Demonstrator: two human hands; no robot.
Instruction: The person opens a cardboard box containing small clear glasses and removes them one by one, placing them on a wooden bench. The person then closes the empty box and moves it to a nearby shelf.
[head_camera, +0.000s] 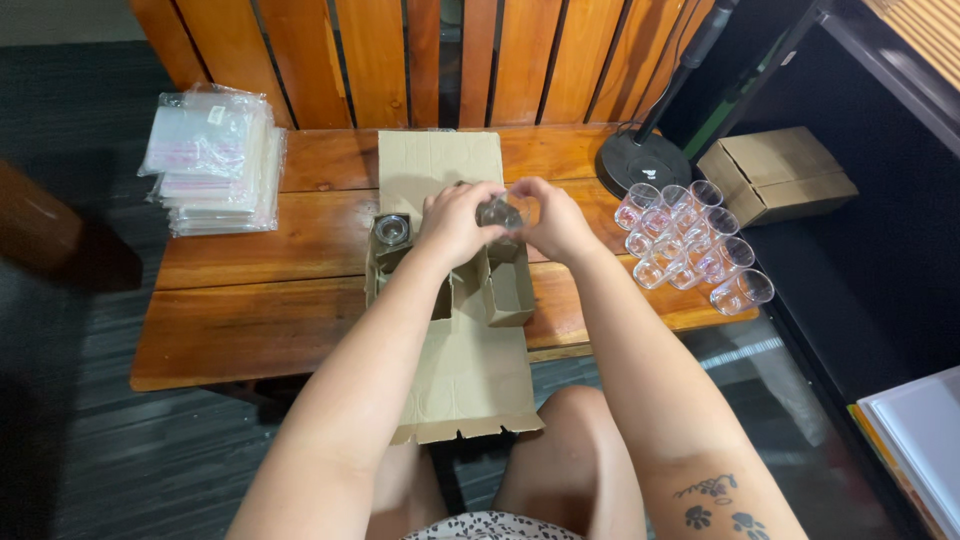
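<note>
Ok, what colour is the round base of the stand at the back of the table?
Black, a round base seen in the head view, beside the clear glasses.

Both bare forearms reached forward from the bottom of the view and drew together toward the middle. The left hand (455, 222) was curled, its back turned up, fingers bent inward in a closed grip. The right hand (553, 220) sat just beside it, fingers likewise bent and pinching toward the left. The right forearm bore a dark tattoo near the elbow.
</note>
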